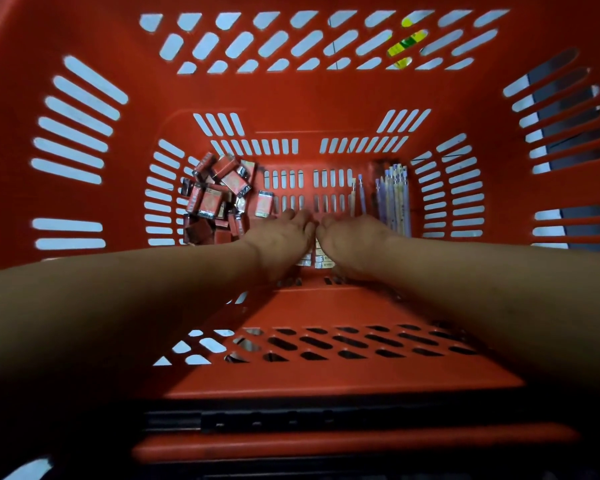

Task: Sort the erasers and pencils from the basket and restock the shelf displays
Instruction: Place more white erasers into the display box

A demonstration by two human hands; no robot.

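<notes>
I look straight down into a deep red plastic basket (pixel 302 98). A heap of several red-wrapped erasers (pixel 215 195) lies at the bottom left, with one eraser (pixel 264 203) apart to its right. Several pale purple pencils (pixel 394 199) lie along the bottom right, and two more pencils (pixel 358 195) rest nearer the middle. My left hand (pixel 281 237) and my right hand (pixel 352 242) are side by side, palms down, on the basket floor. Between and under them shows a small pale stack of labelled items (pixel 321 256). Whether either hand grips it is hidden.
The basket walls are slotted on all sides and rise steeply around both forearms. A yellow-green object (pixel 407 46) shows through the far wall's slots. The basket's near rim and a dark handle (pixel 274 417) cross the bottom of the view.
</notes>
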